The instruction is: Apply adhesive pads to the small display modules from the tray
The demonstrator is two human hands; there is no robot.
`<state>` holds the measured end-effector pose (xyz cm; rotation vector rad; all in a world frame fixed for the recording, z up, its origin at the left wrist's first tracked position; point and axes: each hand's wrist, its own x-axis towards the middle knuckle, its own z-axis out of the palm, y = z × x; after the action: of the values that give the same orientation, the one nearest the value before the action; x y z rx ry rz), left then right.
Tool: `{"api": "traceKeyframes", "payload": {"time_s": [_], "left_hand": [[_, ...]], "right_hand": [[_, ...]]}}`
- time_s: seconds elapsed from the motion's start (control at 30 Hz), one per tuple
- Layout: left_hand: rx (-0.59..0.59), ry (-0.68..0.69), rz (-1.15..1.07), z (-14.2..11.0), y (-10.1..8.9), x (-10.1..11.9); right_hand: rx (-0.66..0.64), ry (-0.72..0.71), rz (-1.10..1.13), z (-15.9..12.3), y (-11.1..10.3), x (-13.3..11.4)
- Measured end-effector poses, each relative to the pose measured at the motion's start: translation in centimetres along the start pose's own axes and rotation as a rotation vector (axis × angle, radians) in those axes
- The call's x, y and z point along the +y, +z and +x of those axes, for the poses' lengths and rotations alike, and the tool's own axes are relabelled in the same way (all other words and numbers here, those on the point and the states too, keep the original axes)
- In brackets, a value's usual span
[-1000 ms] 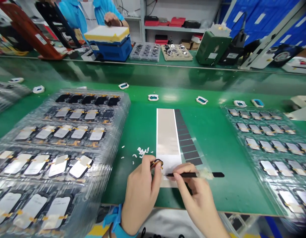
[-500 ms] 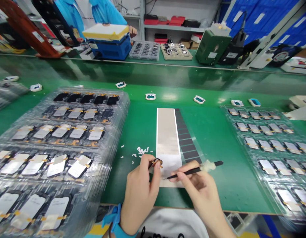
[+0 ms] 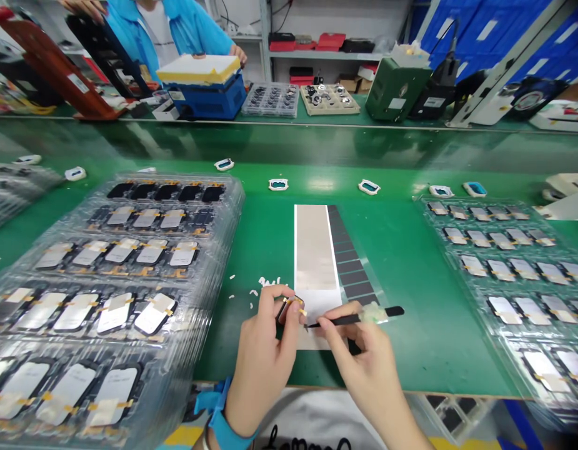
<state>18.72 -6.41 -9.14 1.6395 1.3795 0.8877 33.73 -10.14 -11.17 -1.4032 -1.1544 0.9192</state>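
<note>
Between thumb and fingers, my left hand (image 3: 269, 340) pinches a small screen module (image 3: 285, 307) with a dark edge and orange flex tabs; my fingers cover much of it. My right hand (image 3: 363, 350) grips black tweezers (image 3: 349, 319) wrapped in pale tape, their tips pointing left, close to the module. Whether the tips hold anything is too small to tell. Under both hands lies a white-edged sheet of silvery-beige film (image 3: 315, 247). Beside it is a clear strip with dark rectangles (image 3: 349, 262). Small white scraps (image 3: 265, 282) are scattered left of the sheet.
Stacked clear trays of screen modules (image 3: 185, 325) stand at left; another module tray (image 3: 497, 290) lies at right. Several white frames (image 3: 278, 184) sit along the back of the green table. On the shelf beyond are a blue box (image 3: 209, 97) and a green box (image 3: 394, 90). A person in blue (image 3: 190, 31) stands behind.
The module in my left hand has turned, showing more of its face and tabs. The tweezers tilted and shifted, their tips now nearer the module. The person behind has moved their arms.
</note>
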Motion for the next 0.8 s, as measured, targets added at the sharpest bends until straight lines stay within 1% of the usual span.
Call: {"api": "traceKeyframes", "payload": {"time_s": [0.17, 0.27, 0.4, 0.47, 0.5, 0.63, 0.8], "left_hand": [[0.026, 0.046, 0.112, 0.2, 0.2, -0.3], [0.023, 0.042, 0.101, 0.2, 0.2, -0.3], [0.011, 0.014, 0.052, 0.3, 0.1, -0.4], [0.018, 0.004, 0.011, 0.3, 0.0, -0.4], [0.020, -0.006, -0.023, 0.2, 0.0, -0.4], [0.009, -0.056, -0.230, -0.4, 0.1, 0.0], [-0.043, -0.094, -0.392, -1.3, 0.5, 0.1]], "right_hand": [[0.014, -0.042, 0.003, -0.1, -0.1, -0.3], [0.008, -0.030, 0.093, -0.4, -0.4, -0.7], [0.153, 0.088, 0.323, -0.6, -0.7, -0.9], [0.227, 0.148, 0.408, -0.4, -0.8, -0.6], [0.255, 0.154, 0.432, -0.3, -0.9, -0.5], [0.335, 0.079, 0.467, 0.2, -1.1, 0.2], [0.365, 0.026, 0.491, 0.4, -1.1, 0.4]]}}
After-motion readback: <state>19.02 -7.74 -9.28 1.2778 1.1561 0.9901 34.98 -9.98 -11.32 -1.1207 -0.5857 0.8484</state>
